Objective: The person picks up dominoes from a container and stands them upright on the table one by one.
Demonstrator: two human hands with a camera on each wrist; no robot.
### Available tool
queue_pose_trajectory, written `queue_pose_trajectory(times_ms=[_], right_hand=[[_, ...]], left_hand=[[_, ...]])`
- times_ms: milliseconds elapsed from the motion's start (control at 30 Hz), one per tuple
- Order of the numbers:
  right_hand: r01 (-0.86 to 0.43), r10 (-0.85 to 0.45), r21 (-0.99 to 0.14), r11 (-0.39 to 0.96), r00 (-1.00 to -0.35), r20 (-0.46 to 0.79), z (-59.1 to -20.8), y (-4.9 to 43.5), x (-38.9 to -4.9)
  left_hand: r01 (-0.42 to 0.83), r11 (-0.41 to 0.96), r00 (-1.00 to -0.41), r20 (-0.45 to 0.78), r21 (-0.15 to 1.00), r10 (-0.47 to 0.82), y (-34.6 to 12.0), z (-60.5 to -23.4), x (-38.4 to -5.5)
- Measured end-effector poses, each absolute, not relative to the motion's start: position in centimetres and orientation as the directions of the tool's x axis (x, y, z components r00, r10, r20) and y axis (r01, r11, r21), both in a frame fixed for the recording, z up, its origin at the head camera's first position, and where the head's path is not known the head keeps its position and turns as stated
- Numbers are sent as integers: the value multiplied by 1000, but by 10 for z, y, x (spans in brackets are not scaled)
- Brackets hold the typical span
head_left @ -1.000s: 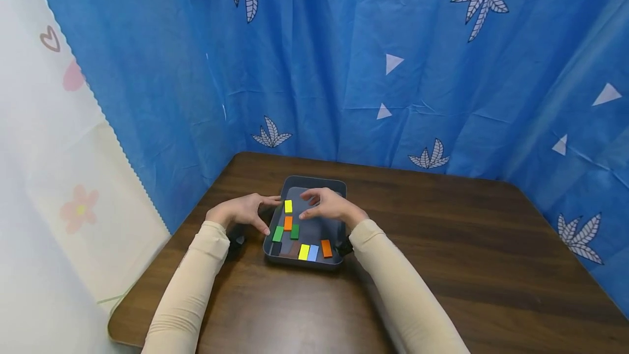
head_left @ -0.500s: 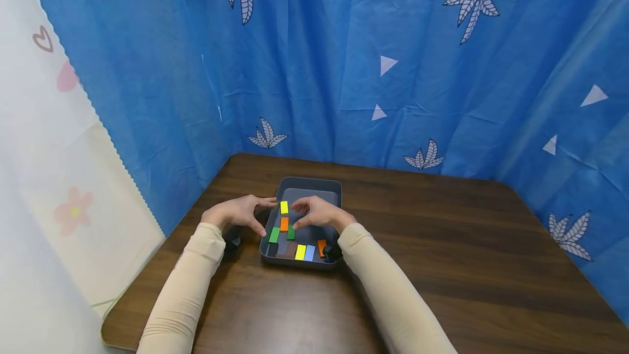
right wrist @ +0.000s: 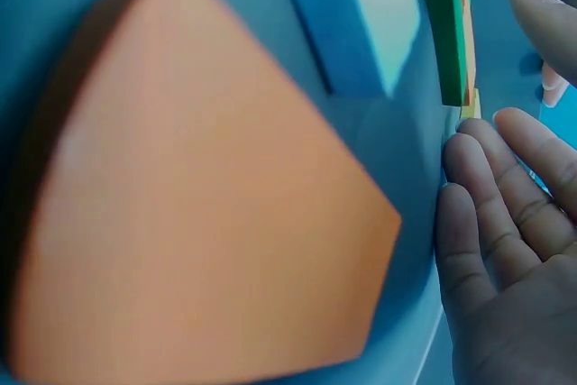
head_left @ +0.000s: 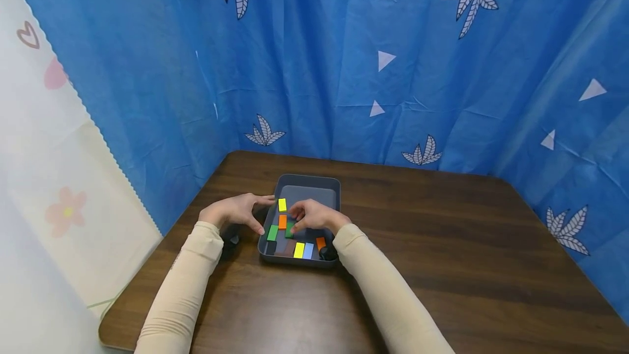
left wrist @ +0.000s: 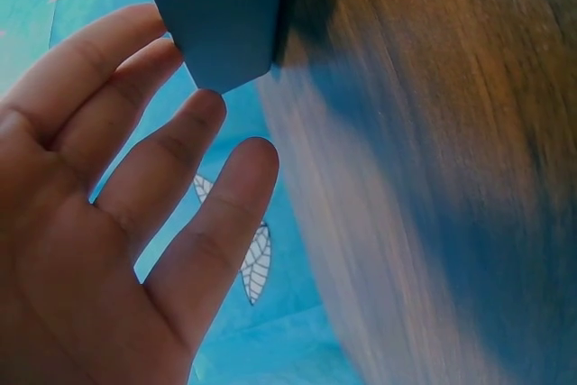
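Note:
A dark grey tray (head_left: 314, 180) holds several flat coloured blocks. At its left wall my left hand (head_left: 238, 209) has thumb and fingers spread; in the left wrist view the fingertips (left wrist: 209, 105) meet the tray's outer wall (left wrist: 225, 24). Inside the tray, my right hand (head_left: 316, 216) hovers with its thumb near the dark green block (head_left: 289, 230), nothing gripped. Beside that block lie an orange block (head_left: 282, 222) and a light green block (head_left: 272, 232). A yellow block (head_left: 282, 205) is farther back. In the right wrist view an orange block (right wrist: 207, 205) looms close.
Along the tray's near side sit a black block (head_left: 271, 248), a brown block (head_left: 286, 248), a second yellow block (head_left: 298, 250) and a light blue block (head_left: 308, 251). The brown wooden table (head_left: 417, 223) stretches right. Blue curtains (head_left: 314, 59) hang behind it.
My right hand has moved left and nearer within the tray, toward the dark green block. The left hand stays at the tray's left wall. The head view has shifted slightly.

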State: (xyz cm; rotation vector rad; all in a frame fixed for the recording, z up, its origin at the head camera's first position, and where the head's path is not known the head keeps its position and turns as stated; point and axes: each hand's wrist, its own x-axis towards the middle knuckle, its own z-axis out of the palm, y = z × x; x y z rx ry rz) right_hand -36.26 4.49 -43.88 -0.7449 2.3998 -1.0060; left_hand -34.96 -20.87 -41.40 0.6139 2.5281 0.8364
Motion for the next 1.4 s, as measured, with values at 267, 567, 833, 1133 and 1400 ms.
queue_pose_trajectory(times_ms=[267,567,833,1133,1400], right_hand=[[-303,-625,-732,610,-752,-210,-443,42,-362],[-310,-630,-713,628,-741,-233,-444,39,-361],[-293,-618,-707,644,-744,-254,-446,36,-360],[-276,-620,-719,637,-739,-265,-443,36,-357],[-278,-638,-745,606,-730,-246,-443,37,-356]], left_hand=[[285,721,-817,-234,632,528,-208,-413,-348],[283,731,-820,-239,621,521,-207,-412,-348],[302,715,-806,-232,631,545,-208,-411,-347],[292,714,-807,-236,636,541,-207,-409,-346],[251,742,-827,-261,622,498,-206,-410,-346]])
